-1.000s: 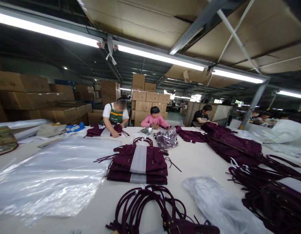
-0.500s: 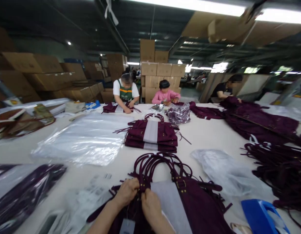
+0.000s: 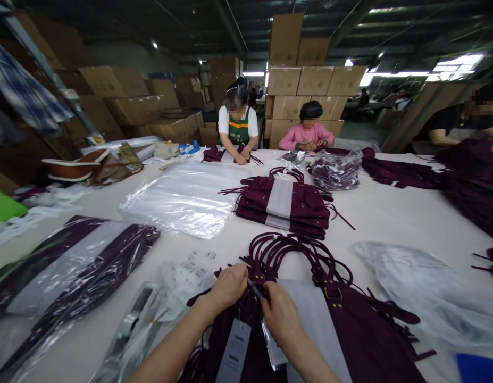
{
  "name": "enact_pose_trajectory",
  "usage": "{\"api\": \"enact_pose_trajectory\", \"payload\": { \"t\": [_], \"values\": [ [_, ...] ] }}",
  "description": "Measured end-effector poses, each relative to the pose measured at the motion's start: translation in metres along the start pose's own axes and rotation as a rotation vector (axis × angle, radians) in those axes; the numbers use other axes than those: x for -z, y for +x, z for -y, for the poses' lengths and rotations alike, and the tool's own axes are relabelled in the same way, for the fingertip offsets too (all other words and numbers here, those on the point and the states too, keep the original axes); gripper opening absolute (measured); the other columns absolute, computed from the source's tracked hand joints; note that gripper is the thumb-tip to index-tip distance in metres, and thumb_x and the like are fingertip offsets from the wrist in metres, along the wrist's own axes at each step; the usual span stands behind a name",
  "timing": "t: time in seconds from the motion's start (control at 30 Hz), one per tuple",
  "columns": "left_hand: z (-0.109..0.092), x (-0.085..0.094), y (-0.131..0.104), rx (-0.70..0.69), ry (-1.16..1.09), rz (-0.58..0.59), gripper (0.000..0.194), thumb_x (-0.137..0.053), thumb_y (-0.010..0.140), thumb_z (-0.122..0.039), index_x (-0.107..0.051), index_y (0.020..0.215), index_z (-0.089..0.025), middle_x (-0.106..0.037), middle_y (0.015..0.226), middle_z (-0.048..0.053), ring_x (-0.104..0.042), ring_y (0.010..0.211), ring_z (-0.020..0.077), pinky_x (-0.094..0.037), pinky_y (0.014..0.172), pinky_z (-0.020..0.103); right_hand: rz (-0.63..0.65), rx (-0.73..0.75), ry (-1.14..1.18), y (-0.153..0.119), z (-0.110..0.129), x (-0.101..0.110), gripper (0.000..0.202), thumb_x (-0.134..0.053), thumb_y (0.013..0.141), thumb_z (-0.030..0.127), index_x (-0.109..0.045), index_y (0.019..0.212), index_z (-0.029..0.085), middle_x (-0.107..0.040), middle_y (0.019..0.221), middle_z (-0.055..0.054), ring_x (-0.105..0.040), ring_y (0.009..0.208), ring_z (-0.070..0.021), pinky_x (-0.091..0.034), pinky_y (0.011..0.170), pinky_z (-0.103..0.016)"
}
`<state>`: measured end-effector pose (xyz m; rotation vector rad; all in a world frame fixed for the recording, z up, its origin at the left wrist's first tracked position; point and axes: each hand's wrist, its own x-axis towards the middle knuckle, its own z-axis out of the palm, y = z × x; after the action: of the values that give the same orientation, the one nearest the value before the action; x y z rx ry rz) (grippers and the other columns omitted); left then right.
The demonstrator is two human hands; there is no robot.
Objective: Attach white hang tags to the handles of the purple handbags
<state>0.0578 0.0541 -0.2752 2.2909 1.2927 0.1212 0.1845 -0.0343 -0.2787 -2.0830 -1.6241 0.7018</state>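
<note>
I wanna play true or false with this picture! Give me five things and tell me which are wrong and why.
1. The left hand and right hand are both at the nearest purple bag. True.
2. The hanging tag is bright red. False: the tag is grey.
3. The purple bag on the left has clear plastic over it. True.
4. Someone in pink wears a green apron. False: the apron is on the person in white sleeves.
5. Cardboard boxes are stacked behind the table. True.
</note>
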Motion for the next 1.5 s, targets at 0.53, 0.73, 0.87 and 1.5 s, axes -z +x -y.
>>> {"api": "enact_pose_trajectory", "payload": {
  "t": [0.53, 0.73, 0.87, 1.5],
  "values": [
    [0.004, 0.011, -0.015, 0.123, -0.382, -0.042, 0.02, -0.04, 0.062, -0.003, -0.055, 0.066, -0.016, -0.051, 0.06, -0.004, -0.046, 0.06, 0.0099, -0.035, 0.058, 0.02, -0.051, 0.304, 0.156, 0.038, -0.004, -0.024, 0.014, -0.041, 0.08, 0.016, -0.052, 0.073, 0.019, -0.056, 0.077, -0.004, -0.053, 0.075, -0.0169, -0.043, 0.069, -0.03],
    [0.001, 0.011, -0.011, 0.18, -0.584, 0.06, 0.024, -0.043, 0.059, -0.006, -0.062, 0.069, -0.015, -0.048, 0.05, -0.006, -0.041, 0.049, 0.0086, -0.031, 0.049, 0.02, -0.112, 0.365, 0.127, 0.039, -0.008, -0.028, 0.014, -0.036, 0.08, 0.016, -0.049, 0.074, 0.019, -0.054, 0.075, -0.005, -0.052, 0.072, -0.0172, -0.043, 0.067, -0.03],
    [-0.003, 0.007, -0.009, 0.293, -0.774, 0.079, 0.011, -0.049, 0.059, -0.015, -0.059, 0.062, -0.014, -0.044, 0.044, -0.007, -0.035, 0.04, 0.0068, -0.026, 0.042, 0.021, -0.098, 0.375, 0.111, 0.038, -0.007, -0.022, 0.015, -0.036, 0.081, 0.015, -0.048, 0.073, 0.019, -0.054, 0.075, -0.004, -0.053, 0.073, -0.0165, -0.043, 0.067, -0.028],
    [-0.011, 0.002, -0.052, 0.419, -1.33, 0.089, 0.022, -0.062, 0.056, -0.029, -0.048, 0.064, -0.014, -0.052, 0.052, -0.006, -0.032, 0.032, 0.0002, -0.013, 0.034, 0.016, 0.445, -0.449, 0.851, 0.003, -0.025, 0.022, 0.021, -0.062, 0.054, 0.03, -0.045, 0.055, 0.018, -0.042, 0.042, 0.006, -0.03, 0.038, -0.0053, -0.016, 0.041, -0.02]
  ]
}}
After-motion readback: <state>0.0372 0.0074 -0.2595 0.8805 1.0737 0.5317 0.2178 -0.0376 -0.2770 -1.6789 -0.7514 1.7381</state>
